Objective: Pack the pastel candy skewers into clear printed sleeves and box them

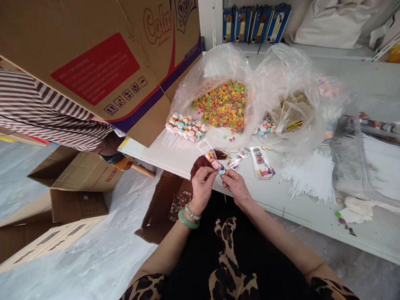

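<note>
My left hand (201, 186), with a beaded bracelet and a green bangle on the wrist, pinches the lower end of a printed clear candy packet (211, 156). Colourful candies fill the packet, which points away from me over the table's front edge. My right hand (235, 186) closes its fingertips on the same end from the other side. Just beyond my hands are a dark red piece of material (200, 165), a loose printed wrapper (239, 158) and a stack of flat wrappers (261, 163). Several candy skewers (186, 127) on white sticks lie farther back.
A plastic bag of ring gummies (223, 106) and a second clear bag (286, 66) stand behind. White sticks (309, 175) and a clear tub (375, 175) are at right. A large carton (103, 54) looms left, beside a person in stripes (53, 110). Below, an open box (156, 208) holds candies.
</note>
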`<state>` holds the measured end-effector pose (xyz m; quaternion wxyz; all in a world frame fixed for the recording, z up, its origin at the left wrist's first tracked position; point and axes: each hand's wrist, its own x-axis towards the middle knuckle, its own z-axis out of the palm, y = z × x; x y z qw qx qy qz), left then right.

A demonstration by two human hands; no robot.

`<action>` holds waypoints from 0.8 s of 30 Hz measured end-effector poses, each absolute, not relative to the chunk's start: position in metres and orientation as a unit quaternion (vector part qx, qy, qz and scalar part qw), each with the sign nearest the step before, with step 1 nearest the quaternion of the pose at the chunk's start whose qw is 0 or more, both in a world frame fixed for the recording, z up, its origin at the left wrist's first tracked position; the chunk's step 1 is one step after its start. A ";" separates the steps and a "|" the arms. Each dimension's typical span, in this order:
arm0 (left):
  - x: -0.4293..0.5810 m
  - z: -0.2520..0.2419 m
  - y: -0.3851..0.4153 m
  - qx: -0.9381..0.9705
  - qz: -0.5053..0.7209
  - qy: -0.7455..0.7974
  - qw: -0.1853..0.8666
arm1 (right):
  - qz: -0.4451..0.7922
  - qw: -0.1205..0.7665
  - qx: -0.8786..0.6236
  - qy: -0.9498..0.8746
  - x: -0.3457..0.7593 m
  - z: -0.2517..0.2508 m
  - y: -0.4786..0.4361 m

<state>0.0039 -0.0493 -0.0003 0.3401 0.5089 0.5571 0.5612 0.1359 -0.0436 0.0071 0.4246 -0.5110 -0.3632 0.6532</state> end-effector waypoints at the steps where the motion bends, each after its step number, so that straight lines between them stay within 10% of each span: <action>1: 0.003 -0.001 -0.051 0.561 0.540 0.556 0.291 | 0.650 0.424 -0.512 -0.368 0.136 0.007 -0.044; 12: -0.006 -0.007 -0.044 0.779 0.344 0.524 -0.013 | 0.678 0.383 -0.520 -0.350 0.139 0.004 -0.041; 24: -0.004 -0.004 -0.036 0.802 0.304 0.514 -0.018 | 0.690 0.374 -0.518 -0.341 0.142 0.004 -0.040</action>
